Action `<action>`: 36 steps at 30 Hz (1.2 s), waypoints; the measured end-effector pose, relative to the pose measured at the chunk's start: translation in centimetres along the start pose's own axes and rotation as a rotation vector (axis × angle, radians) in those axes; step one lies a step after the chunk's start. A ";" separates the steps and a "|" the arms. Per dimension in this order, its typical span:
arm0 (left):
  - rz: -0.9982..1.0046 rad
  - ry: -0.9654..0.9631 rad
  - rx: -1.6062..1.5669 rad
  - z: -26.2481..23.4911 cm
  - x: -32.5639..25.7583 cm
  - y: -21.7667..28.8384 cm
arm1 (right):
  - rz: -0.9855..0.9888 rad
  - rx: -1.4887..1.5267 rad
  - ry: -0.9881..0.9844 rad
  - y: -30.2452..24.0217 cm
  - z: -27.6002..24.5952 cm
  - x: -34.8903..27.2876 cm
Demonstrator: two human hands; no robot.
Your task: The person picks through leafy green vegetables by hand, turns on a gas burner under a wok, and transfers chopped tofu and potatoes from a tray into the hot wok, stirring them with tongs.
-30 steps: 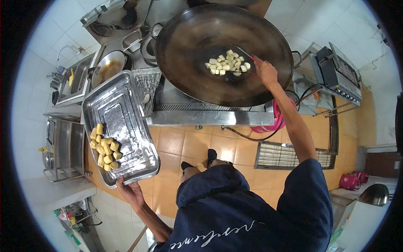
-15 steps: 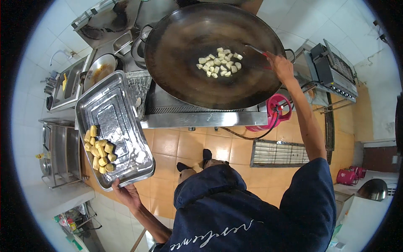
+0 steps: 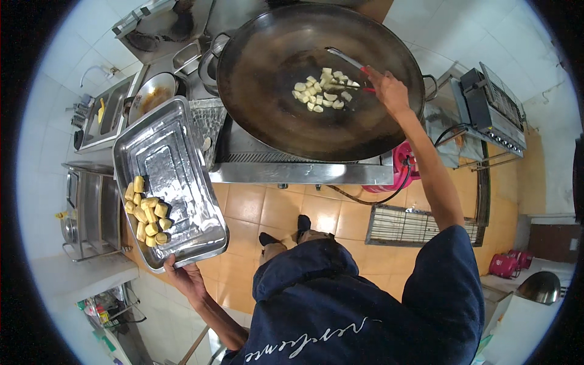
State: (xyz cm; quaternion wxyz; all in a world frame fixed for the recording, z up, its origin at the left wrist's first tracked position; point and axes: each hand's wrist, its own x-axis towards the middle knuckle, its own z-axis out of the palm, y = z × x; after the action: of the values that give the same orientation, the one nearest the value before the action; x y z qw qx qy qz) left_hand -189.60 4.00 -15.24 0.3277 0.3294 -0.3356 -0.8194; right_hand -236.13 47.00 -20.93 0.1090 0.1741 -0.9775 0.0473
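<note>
Shiny steel tray (image 3: 182, 146) sits in the left half of the frame, tilted, with the left hand (image 3: 182, 277) wrapped around its lower rim near the bottom left. A pile of yellow cubed pieces (image 3: 146, 210) is bunched at the tray's lower left end, and the rest of its floor is bare metal. Up top in the middle there's a huge dark wok (image 3: 274, 121) on a steel stove (image 3: 292, 167), with a smaller batch of pale cubes (image 3: 319, 91) lying near its centre. The right hand (image 3: 389, 91) reaches in from the upper right, fingers closed around the red handle of a metal utensil (image 3: 347, 61) whose tip is right at those cubes. A small pan of orange liquid (image 3: 152, 97) sits at upper left, well apart from the wok's food. Orange floor tiles (image 3: 267, 207) show below the stove.
</note>
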 end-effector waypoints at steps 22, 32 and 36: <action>0.000 0.040 -0.018 -0.7 -2.2 -1.1 | 0.174 0.009 0.005 7.0 2.8 0.7; -0.046 0.027 -0.027 0.6 -2.4 -1.9 | 0.216 0.064 0.038 8.6 2.2 0.9; -0.042 0.003 -0.039 0.7 -2.1 -2.0 | 0.174 0.139 -0.145 7.4 1.5 0.9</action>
State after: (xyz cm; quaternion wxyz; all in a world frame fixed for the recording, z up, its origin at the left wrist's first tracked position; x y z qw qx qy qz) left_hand -189.60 6.96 -15.73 0.3175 0.3312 -0.3120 -0.8319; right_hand -239.84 53.47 -22.63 0.0213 0.0987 -0.9886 0.1115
